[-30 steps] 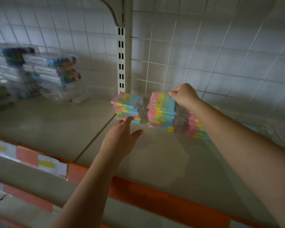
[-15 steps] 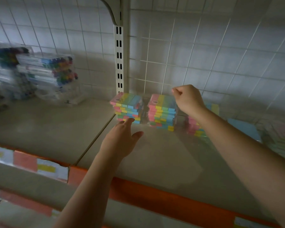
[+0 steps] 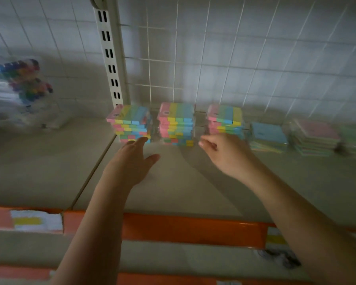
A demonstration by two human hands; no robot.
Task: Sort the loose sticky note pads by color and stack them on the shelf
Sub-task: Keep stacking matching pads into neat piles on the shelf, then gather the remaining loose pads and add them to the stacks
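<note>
Left hand: the left hand (image 3: 130, 161) lies flat with fingers straight and thumb spread, holding nothing; its fingertips (image 3: 141, 140) reach the foot of the left multicolour pad stack (image 3: 130, 125), as if steadying it or nudging it square, though I cannot tell if they press.
Right hand: the right hand (image 3: 226, 154) hangs low in front of the right multicolour pad stack (image 3: 225, 120), fingers loosely curled, nothing in it that I can see; blur hides the finer detail.
Middle stack: the middle multicolour pad stack (image 3: 177, 125) stands between the two hands, touched by neither.
Why so placed: three like-coloured stacks sit in a row against the wire grid back (image 3: 234, 58), near each other but apart, so each sort keeps its own pile.
Further right: a blue-topped pad pile (image 3: 268, 136), then a pink-topped pad pile (image 3: 314, 138), lower and flatter, on the same shelf (image 3: 193, 182).
Far left: bagged colour pens (image 3: 27, 85), well apart.
Shelf edge: an orange price rail (image 3: 183, 229) runs along the front.
</note>
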